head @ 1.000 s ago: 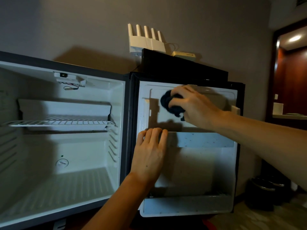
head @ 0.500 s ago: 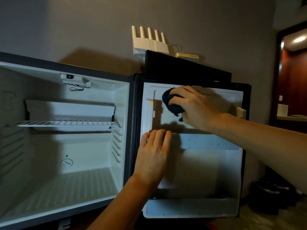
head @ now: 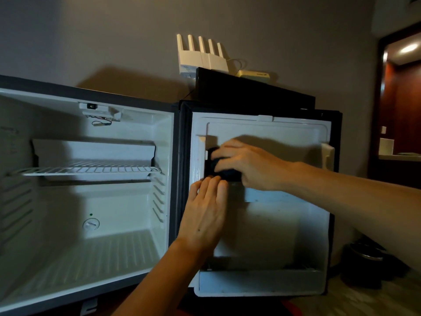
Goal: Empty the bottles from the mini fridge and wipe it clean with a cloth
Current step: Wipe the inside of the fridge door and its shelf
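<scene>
A: What's the biggest thing in view?

B: The mini fridge (head: pixel 91 190), standing open with its white inside bare of bottles. One wire shelf (head: pixel 91 171) crosses the upper half, and a round dial (head: pixel 91 224) sits on the back wall below it.

A: And to the right of the fridge?

B: Its door (head: pixel 273 224), swung fully open so the white inner liner faces the camera. A shelf rail (head: pixel 273 195) runs across the door's middle, and a deeper bin (head: pixel 262 283) sits at its foot.

A: Where are the hands?

B: Both on the door. The left hand (head: pixel 205 215) lies flat near the hinge side, fingers (head: pixel 214 185) straight and together, tips touching the left end of the rail; it holds nothing. The right hand (head: pixel 248 163) is just above it, fingers curled around a dark cloth (head: pixel 224 169), pressing it against the liner in the door's upper left part, right over the rail.

A: Anything above the fridge?

B: A black box (head: pixel 250 92) sits over the door's top edge, with a white router (head: pixel 201 57) behind it against the wall, antennas up. A small yellowish device (head: pixel 254 76) lies just right of the router.
</scene>
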`<act>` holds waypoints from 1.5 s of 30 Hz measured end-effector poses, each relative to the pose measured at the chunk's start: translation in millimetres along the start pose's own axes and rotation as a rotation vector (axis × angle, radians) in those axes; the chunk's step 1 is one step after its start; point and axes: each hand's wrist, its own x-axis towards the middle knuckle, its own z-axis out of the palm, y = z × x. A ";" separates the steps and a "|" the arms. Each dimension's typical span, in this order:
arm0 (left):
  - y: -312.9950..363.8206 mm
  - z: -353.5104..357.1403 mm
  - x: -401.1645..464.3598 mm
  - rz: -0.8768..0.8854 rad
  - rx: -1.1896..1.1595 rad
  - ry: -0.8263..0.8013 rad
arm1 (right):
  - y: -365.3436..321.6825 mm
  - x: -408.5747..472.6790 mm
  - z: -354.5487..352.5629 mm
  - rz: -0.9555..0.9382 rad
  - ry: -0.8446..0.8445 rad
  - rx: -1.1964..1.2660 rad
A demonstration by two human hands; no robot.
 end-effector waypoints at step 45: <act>10.1 -1.7 11.1 -0.122 -0.047 0.011 | 34.8 -202.9 27.3 0.583 0.295 -0.053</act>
